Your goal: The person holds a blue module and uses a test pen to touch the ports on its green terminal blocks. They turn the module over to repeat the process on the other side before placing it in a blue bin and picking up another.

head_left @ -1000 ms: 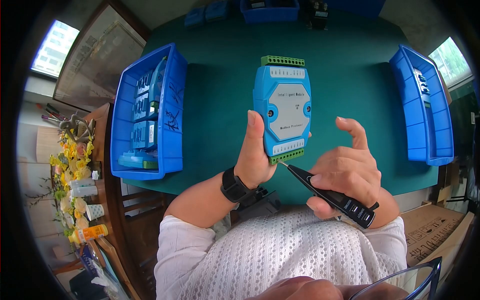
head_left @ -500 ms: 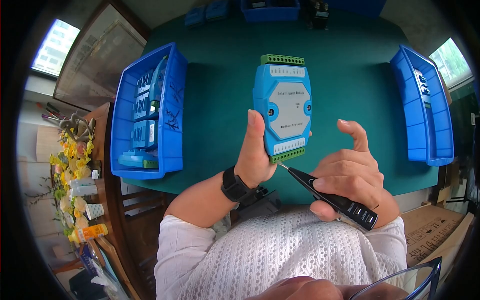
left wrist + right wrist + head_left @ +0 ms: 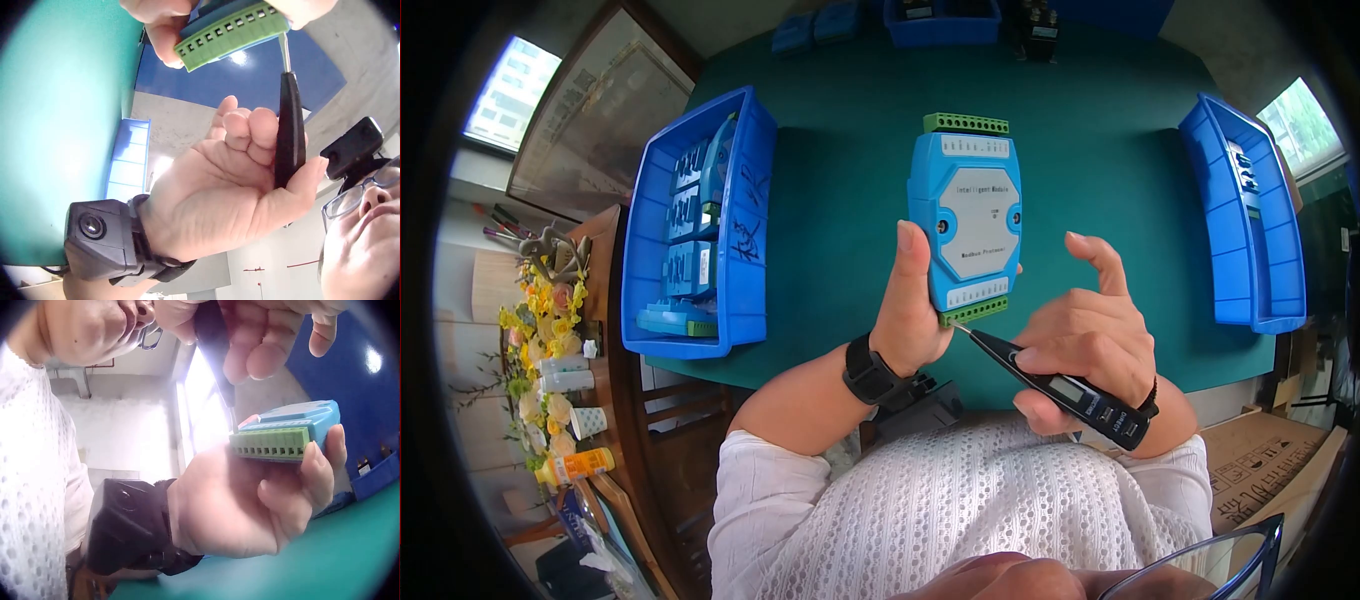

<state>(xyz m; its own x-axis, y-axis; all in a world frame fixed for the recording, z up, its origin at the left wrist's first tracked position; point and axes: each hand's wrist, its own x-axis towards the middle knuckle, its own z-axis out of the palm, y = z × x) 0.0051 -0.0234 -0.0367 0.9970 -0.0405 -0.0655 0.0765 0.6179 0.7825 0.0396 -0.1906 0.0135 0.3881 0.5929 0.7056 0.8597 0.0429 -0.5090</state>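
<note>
Held upright over the table is a blue-and-white module labelled "Intelligent Module", with a green terminal block on top and another at the bottom. My left hand grips it from below, thumb along its left side and fingers behind; the right wrist view shows these fingertips at its edge. My right hand holds a black voltage tester pen between thumb and fingers, index finger raised. Its metal tip meets the end of the bottom terminal block.
A blue bin of similar modules stands at the left of the green table. Another blue bin sits at the right with a module inside. More blue bins and parts lie along the far edge.
The tester pen has rolled in my right hand so its small display shows now, and that hand has shifted slightly left. My left hand and the module stay nearly still.
</note>
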